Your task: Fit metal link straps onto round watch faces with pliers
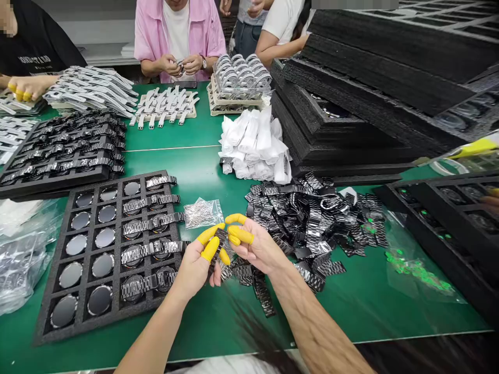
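Yellow finger cots cover several fingertips of both my hands. My left hand (195, 262) is closed around a black metal watch band (220, 238), holding it above the table. Close to the band's upper end is my right hand (259, 246), with its fingers curled together; whatever they pinch is too small to make out. Just beyond my hands lies a clear zip bag (201, 213) of thin metal pins. A heap of black metal watch bands (312, 218) spreads to the right, partly behind my right hand. On the left, a black foam tray (83, 259) holds round watch heads, some with bands across them.
White-wrapped bundles (255, 140) sit behind the band heap. Tall stacks of black foam trays (351, 137) rise at the right. A bag of green bits (419, 270) lies nearer. Light straps (166, 106) and a co-worker in a pink shirt (210, 31) are across the table.
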Demonstrator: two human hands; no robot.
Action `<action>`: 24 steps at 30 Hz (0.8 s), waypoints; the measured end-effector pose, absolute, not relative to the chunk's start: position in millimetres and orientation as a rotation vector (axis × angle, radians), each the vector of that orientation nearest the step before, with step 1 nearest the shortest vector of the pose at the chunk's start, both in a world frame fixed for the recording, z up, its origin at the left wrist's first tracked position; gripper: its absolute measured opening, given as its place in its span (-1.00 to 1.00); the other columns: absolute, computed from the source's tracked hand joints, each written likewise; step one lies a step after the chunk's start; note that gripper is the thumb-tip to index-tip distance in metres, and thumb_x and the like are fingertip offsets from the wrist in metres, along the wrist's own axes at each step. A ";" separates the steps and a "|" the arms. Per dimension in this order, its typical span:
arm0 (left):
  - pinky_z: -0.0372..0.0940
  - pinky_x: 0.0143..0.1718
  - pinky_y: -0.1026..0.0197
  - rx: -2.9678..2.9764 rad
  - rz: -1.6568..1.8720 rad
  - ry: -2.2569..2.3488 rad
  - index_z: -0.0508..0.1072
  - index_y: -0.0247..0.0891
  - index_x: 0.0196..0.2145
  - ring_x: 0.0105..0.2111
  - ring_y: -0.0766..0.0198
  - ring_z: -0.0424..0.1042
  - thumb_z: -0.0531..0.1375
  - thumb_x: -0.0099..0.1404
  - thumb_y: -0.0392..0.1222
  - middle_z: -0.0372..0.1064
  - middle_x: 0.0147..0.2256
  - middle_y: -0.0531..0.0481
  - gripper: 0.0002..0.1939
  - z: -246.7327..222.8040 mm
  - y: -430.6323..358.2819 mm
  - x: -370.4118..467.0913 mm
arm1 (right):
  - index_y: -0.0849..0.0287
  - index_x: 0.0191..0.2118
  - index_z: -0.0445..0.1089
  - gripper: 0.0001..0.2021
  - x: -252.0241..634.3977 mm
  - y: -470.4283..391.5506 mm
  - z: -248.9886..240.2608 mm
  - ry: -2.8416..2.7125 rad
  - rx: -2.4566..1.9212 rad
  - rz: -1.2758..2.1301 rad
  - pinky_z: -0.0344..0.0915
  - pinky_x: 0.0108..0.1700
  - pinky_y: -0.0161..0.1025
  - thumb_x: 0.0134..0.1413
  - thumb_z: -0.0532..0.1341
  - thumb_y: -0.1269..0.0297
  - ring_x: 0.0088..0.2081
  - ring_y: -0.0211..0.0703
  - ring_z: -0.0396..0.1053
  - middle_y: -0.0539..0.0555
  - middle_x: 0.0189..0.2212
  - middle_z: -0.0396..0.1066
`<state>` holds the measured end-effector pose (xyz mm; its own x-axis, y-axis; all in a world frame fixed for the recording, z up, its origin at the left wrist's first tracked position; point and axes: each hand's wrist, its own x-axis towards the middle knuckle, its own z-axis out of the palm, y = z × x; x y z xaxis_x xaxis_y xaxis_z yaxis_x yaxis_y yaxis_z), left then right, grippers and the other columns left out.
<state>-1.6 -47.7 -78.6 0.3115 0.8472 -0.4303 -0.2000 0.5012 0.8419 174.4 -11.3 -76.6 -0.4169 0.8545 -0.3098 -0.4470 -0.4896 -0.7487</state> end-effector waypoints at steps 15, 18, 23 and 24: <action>-0.03 -0.81 0.41 0.695 0.825 0.880 0.49 -0.29 0.17 -0.85 0.38 0.20 0.27 0.40 0.23 0.37 -0.70 0.12 -0.39 -82.3 -52.5 -0.7 | 0.04 -0.29 0.20 -0.45 151.8 -23.0 -82.2 -0.799 -1.015 1.663 -0.09 -0.70 -0.42 0.02 0.46 -0.25 -0.74 -0.41 -0.06 -0.27 -0.73 0.13; -0.09 -0.85 0.40 0.556 0.832 0.689 0.54 -0.33 0.10 -0.88 0.44 0.10 0.18 0.42 0.28 0.42 -0.64 0.07 -0.39 -81.4 -47.8 -3.8 | 0.05 -0.24 0.33 -0.44 156.2 -19.5 -85.4 -0.932 -1.007 1.499 0.18 -0.55 -0.36 -0.08 0.52 -0.24 -0.55 -0.29 0.21 -0.12 -0.53 0.31; 0.02 -0.84 0.32 0.588 0.688 0.488 0.58 -0.46 0.02 -0.84 0.37 0.15 -0.16 0.35 0.62 0.44 -0.60 -0.07 0.04 -73.1 -53.2 -3.9 | 0.04 -0.24 0.59 -0.66 173.1 -17.4 -83.9 -1.401 -0.656 1.494 0.45 -0.06 -0.09 0.06 0.50 -0.11 -0.05 -0.02 0.45 0.16 0.05 0.47; 0.17 -0.77 0.28 0.683 0.671 0.519 0.59 -0.46 -0.02 -0.76 0.29 0.31 -0.19 0.34 0.63 0.50 -0.54 -0.15 0.06 -68.4 -53.3 -6.8 | 0.05 -0.29 0.60 -0.69 175.0 -17.8 -84.3 -1.397 -0.569 1.503 0.45 -0.03 -0.06 0.11 0.47 -0.10 -0.02 0.01 0.46 0.16 0.03 0.50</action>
